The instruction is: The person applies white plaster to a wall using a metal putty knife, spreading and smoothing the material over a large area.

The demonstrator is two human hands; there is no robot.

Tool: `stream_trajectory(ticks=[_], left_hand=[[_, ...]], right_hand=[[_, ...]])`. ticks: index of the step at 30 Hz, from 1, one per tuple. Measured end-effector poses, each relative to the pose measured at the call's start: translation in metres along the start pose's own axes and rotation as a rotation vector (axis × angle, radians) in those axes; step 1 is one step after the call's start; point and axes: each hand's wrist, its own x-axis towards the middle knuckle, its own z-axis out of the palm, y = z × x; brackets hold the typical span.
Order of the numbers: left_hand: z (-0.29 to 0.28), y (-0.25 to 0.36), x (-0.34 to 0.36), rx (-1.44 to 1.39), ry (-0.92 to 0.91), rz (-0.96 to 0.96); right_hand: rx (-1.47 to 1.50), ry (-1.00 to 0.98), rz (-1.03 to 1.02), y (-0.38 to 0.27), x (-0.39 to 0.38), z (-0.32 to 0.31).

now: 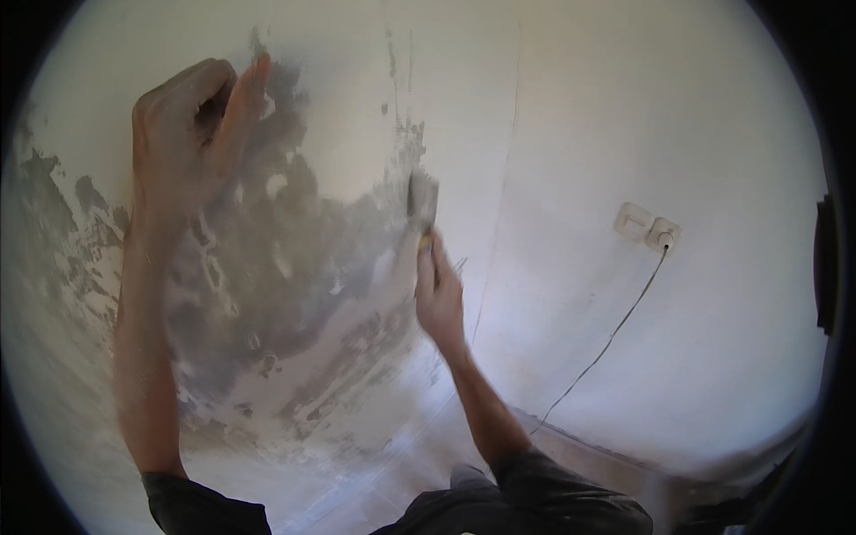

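My right hand [439, 299] grips a putty knife by its handle, near a small yellow part. The metal blade [423, 198] points up and meets or nearly meets the wall [357, 160] at the right edge of a rough grey patch [294, 259]. Higher up on the left, my left hand [183, 134] is raised in front of the wall, its fingers curled and its thumb side pointing up. Whether anything lies inside those fingers is hidden. Pale dust covers this hand and forearm.
A smooth white wall [606, 134] meets the patchy one at a corner on the right. It carries a switch [634, 221] and a socket [663, 234] with a plugged-in cord [615, 334] hanging toward the floor. Tiled floor [392, 486] shows below.
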Motion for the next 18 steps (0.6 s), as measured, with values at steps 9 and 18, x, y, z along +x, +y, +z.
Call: stream_trajectory(ticks=[9,18], left_hand=[[0.003,0.006,0.001,0.002,0.031,0.039],[0.006,0.0,0.0,0.043,0.019,0.032]], right_hand=[[0.092,-0.07,0.237,-0.027,0.039,-0.024],[0.046,-0.076,0.086,0.016,-0.063,0.005]])
